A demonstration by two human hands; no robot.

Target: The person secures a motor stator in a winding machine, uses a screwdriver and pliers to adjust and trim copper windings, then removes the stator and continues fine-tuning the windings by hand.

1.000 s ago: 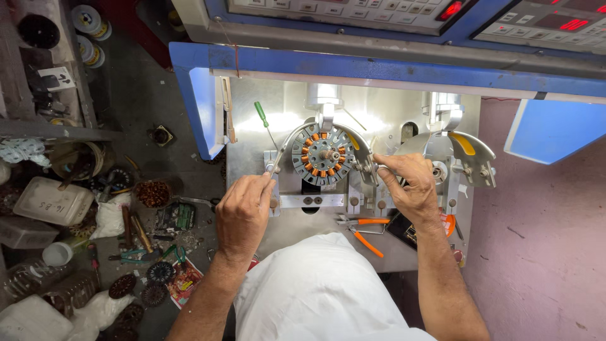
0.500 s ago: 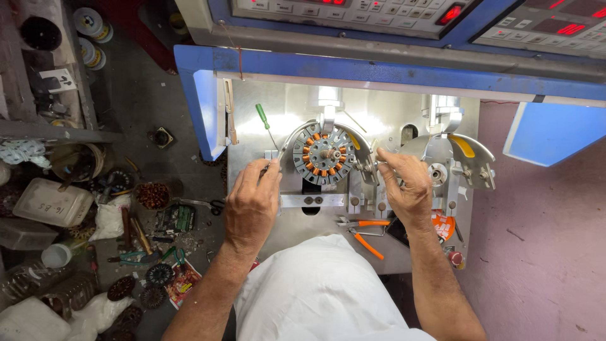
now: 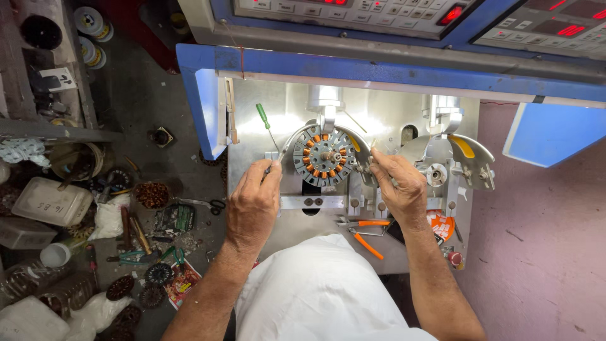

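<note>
While the person's white-clothed lap filled the near edge of the view, orange-handled pliers [image 3: 363, 235] lay on the metal bench plate [image 3: 297, 230] just beyond it, between the two forearms. Farther in, the left hand [image 3: 254, 203] rested at the left side of the round stator [image 3: 324, 155], its fingers drawn together with thumb and forefinger pinched at something small by the stator's left rim (too small to tell what it was). The right hand [image 3: 399, 185] sat at the stator's right side, fingertips closed together and touching the curved metal guard there; whether they gripped a wire could not be told. The stator itself stood mounted upright on the winding machine's face, in the middle between the hands, copper coils ringing its grey core. A green-handled screwdriver [image 3: 265, 122] leaned on the back panel just left of and beyond the stator. To the right stood a second, bare winding head [image 3: 437, 174]. Farthest off ran the blue machine frame [image 3: 379, 66] with red-lit displays [image 3: 451, 14] above. On the floor to the left lay a clutter of tools and a white plastic container [image 3: 50, 202].
</note>
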